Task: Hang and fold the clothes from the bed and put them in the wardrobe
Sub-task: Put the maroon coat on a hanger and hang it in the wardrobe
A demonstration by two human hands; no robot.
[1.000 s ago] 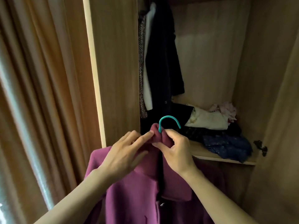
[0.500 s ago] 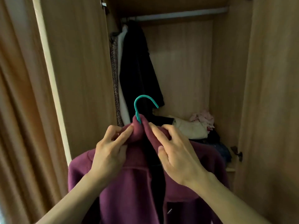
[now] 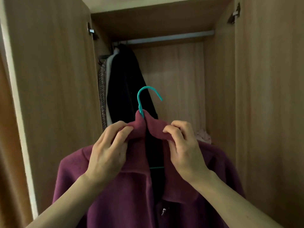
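Hands 2: left hand (image 3: 108,150), right hand (image 3: 184,152), both pinch collar of 1 maroon coat (image 3: 115,203) | teal hanger (image 3: 138,100) 1

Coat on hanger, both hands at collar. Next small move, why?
Likely lift the teal hook onto the rail, right of the dark coat: left hand and right hand grip the maroon coat at its collar, and the hook hangs free below bare rail.
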